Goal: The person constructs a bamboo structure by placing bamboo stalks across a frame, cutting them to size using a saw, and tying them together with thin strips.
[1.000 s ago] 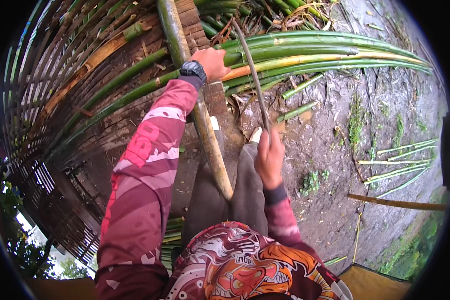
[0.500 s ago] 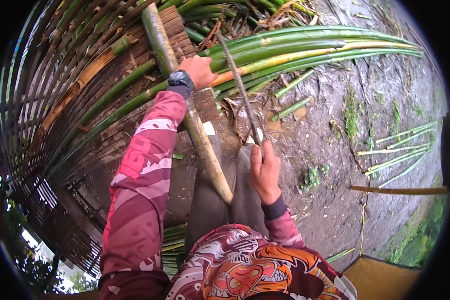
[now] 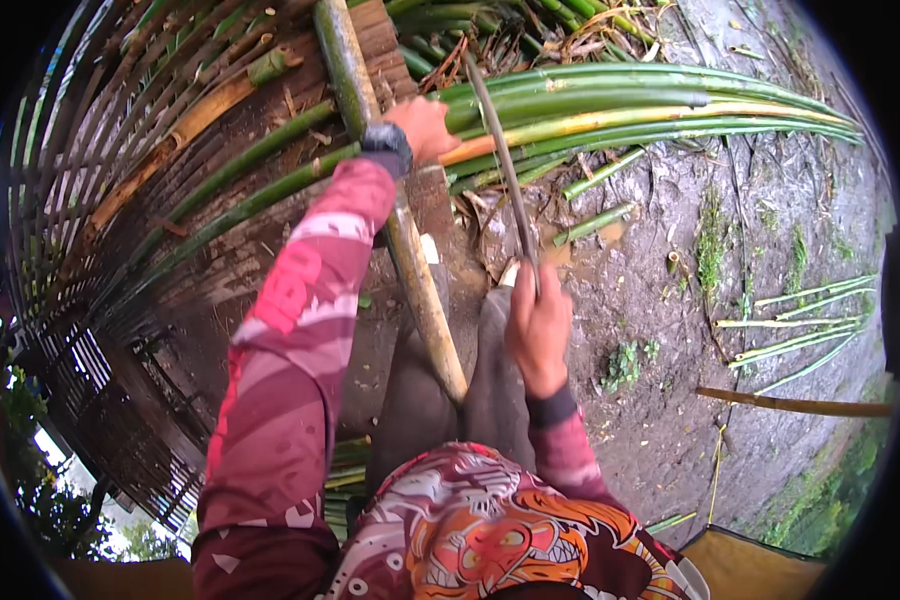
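My left hand [image 3: 425,128], closed and with a dark watch on its wrist, grips a bamboo pole [image 3: 545,132] that turns from green to orange-yellow. Beneath that wrist a thick, mottled pole [image 3: 420,275] slants from the wooden slats down to between my legs. In my right hand [image 3: 540,335] is a long, thin machete [image 3: 505,160], its fingers wrapped round the handle. The blade points up and away, crossing in front of the bamboo just right of my left hand. Whether its edge touches the bamboo I cannot tell.
Several green bamboo poles [image 3: 610,92] lie beside the held one, reaching far right. Short cut pieces [image 3: 595,222] rest on muddy ground. A slatted bamboo structure [image 3: 60,180] curves along the left. Thin split strips [image 3: 800,335] and a brown pole [image 3: 790,403] are at the right.
The whole view has shifted slightly, so most things sit a little further right and lower. My right hand and the machete have moved slightly forward. My left hand keeps its grip on the bamboo pole.
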Demonstrator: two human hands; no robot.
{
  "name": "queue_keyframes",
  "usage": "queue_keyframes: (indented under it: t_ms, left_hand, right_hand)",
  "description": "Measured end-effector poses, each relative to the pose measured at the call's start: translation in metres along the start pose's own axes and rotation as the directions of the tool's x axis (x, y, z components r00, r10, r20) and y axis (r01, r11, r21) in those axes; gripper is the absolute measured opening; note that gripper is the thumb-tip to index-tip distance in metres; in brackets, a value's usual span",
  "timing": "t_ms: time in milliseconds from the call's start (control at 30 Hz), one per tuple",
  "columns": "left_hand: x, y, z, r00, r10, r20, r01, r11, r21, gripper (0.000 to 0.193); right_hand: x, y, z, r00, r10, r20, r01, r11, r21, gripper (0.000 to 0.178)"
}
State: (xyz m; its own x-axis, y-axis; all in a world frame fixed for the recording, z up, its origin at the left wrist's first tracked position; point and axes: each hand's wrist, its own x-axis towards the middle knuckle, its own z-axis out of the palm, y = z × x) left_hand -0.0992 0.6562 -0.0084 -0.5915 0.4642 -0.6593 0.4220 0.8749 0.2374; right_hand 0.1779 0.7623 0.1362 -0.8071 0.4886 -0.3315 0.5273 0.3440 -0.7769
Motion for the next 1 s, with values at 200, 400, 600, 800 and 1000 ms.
queue_keyframes:
  t_ms: [200,400,600,800,1000]
  left_hand:
    - [-0.006,0.015,0.012,0.987,0.135,-0.09,-0.131,0.99,0.044,0.07]
    - [-0.011,-0.002,0.004,0.994,0.081,-0.074,-0.074,0.993,0.089,0.054]
    - [-0.002,0.021,0.013,0.981,0.111,-0.162,-0.1,0.993,0.07,0.053]
    - [-0.009,0.019,0.006,0.966,0.171,-0.194,-0.147,0.98,0.133,0.06]
    - [-0.024,-0.024,0.034,0.919,0.126,-0.373,-0.074,0.986,0.151,0.091]
  right_hand:
    - [0.1,0.017,0.043,0.933,-0.35,-0.085,0.324,0.918,-0.23,0.017]
    - [-0.013,0.012,-0.002,0.998,0.066,0.026,-0.067,0.997,0.04,0.025]
    - [0.181,0.052,0.064,0.995,-0.073,-0.074,0.067,0.994,-0.084,0.056]
    - [0.024,0.096,-0.012,0.98,-0.058,-0.19,0.055,0.998,-0.02,0.039]
    - [-0.053,0.089,-0.058,0.993,-0.115,0.013,0.113,0.987,0.116,0.034]
